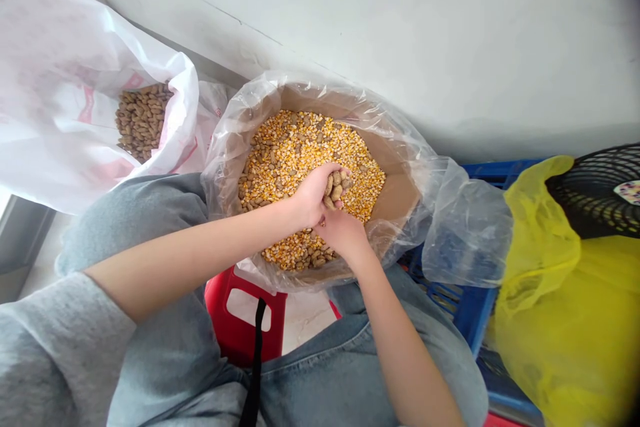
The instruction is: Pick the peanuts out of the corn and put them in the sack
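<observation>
Holding peanuts over corn in a clear bag: L hand cupped round them, R hand touching it just below, part-hidden, so can't tell its grip. White bag w/ other nuts on left, blue crate on right.

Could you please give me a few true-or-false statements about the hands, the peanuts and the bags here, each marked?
1. The left hand and right hand are apart. False: they meet, with unshelled peanuts cupped there.
2. Both hands are above the corn. True.
3. The white bag shows corn inside. False: it shows unshelled peanuts.
4. Clear plastic surrounds the corn. True.
5. The yellow sheer material lies at the picture's left. False: it is at the right.
6. Some peanuts lie among the kernels. True.
</observation>
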A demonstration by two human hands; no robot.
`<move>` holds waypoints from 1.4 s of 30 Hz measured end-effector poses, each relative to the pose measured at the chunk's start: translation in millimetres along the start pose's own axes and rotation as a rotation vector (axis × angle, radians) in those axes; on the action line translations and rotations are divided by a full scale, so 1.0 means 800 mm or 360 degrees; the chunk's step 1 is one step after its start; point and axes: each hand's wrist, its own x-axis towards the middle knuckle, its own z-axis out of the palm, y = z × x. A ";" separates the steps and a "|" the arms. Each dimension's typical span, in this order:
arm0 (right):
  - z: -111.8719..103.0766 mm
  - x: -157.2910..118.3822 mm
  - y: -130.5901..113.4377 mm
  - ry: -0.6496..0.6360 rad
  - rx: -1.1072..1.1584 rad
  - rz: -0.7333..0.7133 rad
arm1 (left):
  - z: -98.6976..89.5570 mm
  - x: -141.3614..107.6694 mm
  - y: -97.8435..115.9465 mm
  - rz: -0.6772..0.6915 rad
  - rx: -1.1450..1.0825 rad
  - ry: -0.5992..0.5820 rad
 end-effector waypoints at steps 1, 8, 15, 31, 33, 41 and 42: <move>-0.004 -0.001 0.003 0.0058 0.0049 0.0035 | 0.000 0.000 0.000 -0.0006 -0.0006 -0.0004; -0.028 -0.006 0.036 0.0715 0.0578 0.0400 | -0.002 0.001 0.000 0.0027 -0.0007 -0.0085; -0.043 -0.010 0.047 0.1477 0.1459 0.0186 | -0.002 0.002 0.000 0.0018 0.0005 -0.0057; -0.049 -0.036 0.026 0.1696 0.1032 -0.0830 | -0.003 0.009 -0.006 0.0018 -0.0020 -0.0105; -0.049 -0.036 0.025 0.1677 0.0924 -0.0882 | -0.001 0.007 -0.006 0.0046 -0.0046 -0.0106; -0.048 -0.034 0.022 0.1527 0.0734 -0.0930 | 0.005 -0.002 -0.002 -0.0008 -0.0060 -0.0072; -0.048 -0.034 0.021 0.1508 0.0714 -0.0936 | 0.004 -0.002 -0.002 -0.0002 -0.0061 -0.0083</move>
